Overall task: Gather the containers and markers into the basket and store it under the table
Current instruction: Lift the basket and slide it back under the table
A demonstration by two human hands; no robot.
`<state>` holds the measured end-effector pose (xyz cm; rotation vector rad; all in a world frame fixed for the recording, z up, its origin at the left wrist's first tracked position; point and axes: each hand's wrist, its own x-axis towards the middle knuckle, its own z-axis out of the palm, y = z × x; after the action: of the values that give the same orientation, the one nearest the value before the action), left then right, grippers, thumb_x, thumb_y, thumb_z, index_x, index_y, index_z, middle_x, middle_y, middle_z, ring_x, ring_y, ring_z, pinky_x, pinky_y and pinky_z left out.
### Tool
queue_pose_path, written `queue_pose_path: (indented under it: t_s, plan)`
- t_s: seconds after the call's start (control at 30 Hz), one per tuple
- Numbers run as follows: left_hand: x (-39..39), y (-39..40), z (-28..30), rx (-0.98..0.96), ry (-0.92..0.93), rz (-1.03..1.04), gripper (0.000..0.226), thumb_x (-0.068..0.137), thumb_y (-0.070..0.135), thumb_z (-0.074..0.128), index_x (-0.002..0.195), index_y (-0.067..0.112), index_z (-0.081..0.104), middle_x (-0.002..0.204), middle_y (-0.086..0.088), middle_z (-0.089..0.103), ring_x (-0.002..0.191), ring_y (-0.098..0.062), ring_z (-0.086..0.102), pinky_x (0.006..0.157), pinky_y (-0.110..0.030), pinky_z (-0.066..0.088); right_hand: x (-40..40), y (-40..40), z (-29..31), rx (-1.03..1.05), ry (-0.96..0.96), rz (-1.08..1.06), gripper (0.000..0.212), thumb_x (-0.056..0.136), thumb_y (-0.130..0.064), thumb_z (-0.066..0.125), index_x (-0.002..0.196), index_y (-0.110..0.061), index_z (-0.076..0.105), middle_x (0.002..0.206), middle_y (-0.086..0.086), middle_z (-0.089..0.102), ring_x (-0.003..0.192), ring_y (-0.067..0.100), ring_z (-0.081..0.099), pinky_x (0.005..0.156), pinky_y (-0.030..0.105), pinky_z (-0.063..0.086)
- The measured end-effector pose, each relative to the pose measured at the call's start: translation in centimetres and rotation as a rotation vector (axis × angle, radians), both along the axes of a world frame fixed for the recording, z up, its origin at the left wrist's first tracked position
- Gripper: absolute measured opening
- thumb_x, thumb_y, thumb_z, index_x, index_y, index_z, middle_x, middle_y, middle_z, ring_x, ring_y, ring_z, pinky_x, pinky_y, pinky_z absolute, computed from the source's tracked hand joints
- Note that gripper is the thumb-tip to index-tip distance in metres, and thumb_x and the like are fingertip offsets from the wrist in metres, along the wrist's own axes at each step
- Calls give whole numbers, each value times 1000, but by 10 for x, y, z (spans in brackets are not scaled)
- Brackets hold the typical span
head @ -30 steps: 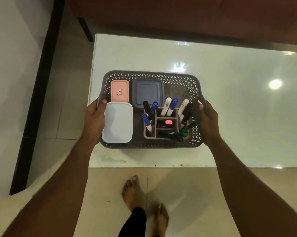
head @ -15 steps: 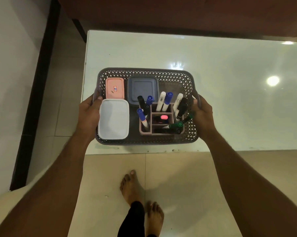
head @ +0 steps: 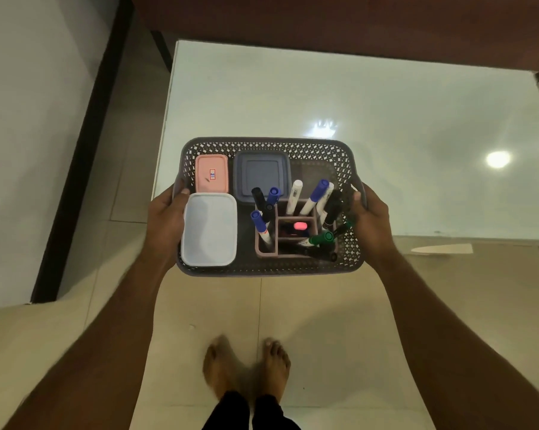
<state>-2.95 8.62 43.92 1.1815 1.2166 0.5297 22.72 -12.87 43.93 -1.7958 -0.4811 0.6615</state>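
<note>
A glossy white table (head: 386,119) fills the upper right of the frame, with tiled floor below it. The basket (head: 268,145) sits mid-frame, overhanging the table's near edge. The left hand (head: 166,225) and right hand (head: 372,223) each grip a side handle. Inside lie a pink box (head: 211,173), a grey box (head: 261,172), a white box (head: 209,229) and a holder (head: 265,251) full of markers (head: 313,197). Gathering looks finished; stowing the basket under the table is left.

Dim warm light, ceiling-lamp glare on the glossy table (head: 386,103), blurred feet (head: 246,364), wide-angle edge distortion.
</note>
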Motion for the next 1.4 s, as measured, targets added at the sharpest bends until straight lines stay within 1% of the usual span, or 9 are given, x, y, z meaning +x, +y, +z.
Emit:
queue_pose_path:
  t_s: [0.27, 0.4, 0.53, 0.67, 0.83, 1.0, 1.13, 1.27, 1.4]
  plan:
    - [-52, -51, -11, -10, -1, -31, 28, 107, 25, 48, 124, 21, 70, 108, 8, 78, 95, -14, 76, 81, -32, 63, -58, -57, -17, 32, 61, -20, 35, 112, -17, 40, 138, -8, 61, 123, 7, 74, 115, 17, 71, 89, 27, 60]
    - [-86, -76, -15, -22, -34, -34, 28, 106, 21, 48, 119, 25, 72, 110, 3, 78, 98, -18, 76, 79, -31, 62, -95, -85, -23, 44, 63, -27, 34, 112, -16, 40, 136, -4, 61, 122, 12, 73, 111, 16, 72, 85, 24, 58]
    - [-128, -101, -23, -26, -25, -38, 29, 106, 20, 49, 124, 19, 70, 111, 1, 78, 97, -16, 76, 75, -28, 61, -134, -112, -36, 29, 87, -23, 35, 112, -18, 40, 139, -6, 59, 126, 15, 71, 116, 23, 71, 88, 30, 60]
    - [-160, -120, -39, -62, 20, -40, 28, 106, 24, 50, 124, 22, 71, 111, 2, 78, 100, -21, 75, 82, -36, 61, -163, -132, -54, -9, 105, -44, 33, 112, -22, 44, 136, -10, 63, 123, 11, 74, 115, 26, 71, 99, 48, 59]
    - [-182, -139, -61, -79, 38, -27, 27, 106, 23, 49, 121, 22, 72, 105, 4, 79, 92, -17, 76, 72, -28, 62, -185, -149, -80, -12, 156, -43, 30, 111, -19, 46, 133, -9, 64, 121, 14, 73, 114, 32, 71, 98, 53, 59]
    - [-185, -139, -101, -97, 50, -4, 25, 104, 22, 51, 115, 22, 74, 104, 1, 79, 95, -23, 76, 76, -34, 62, -189, -150, -116, -2, 159, -35, 30, 111, -18, 45, 132, -8, 64, 120, 14, 74, 111, 29, 72, 90, 40, 62]
    - [-173, -130, -142, -93, 25, 7, 27, 105, 20, 50, 121, 18, 72, 106, -1, 78, 85, -15, 77, 66, -26, 61, -176, -138, -156, 10, 160, -38, 30, 111, -17, 44, 130, -6, 64, 117, 13, 75, 107, 27, 74, 84, 35, 61]
    - [-151, -111, -199, -71, 18, 3, 27, 105, 21, 50, 122, 18, 72, 107, -1, 79, 87, -18, 77, 67, -27, 61, -154, -117, -205, -39, 145, -54, 30, 111, -18, 43, 129, -10, 66, 111, 4, 77, 103, 17, 76, 79, 26, 60]
    - [-126, -93, -248, -44, -9, 2, 28, 105, 18, 49, 121, 15, 71, 102, 3, 79, 87, -17, 77, 71, -29, 63, -129, -96, -255, -48, 146, -86, 29, 110, -16, 45, 125, -14, 69, 111, 6, 78, 104, 21, 76, 85, 36, 62]
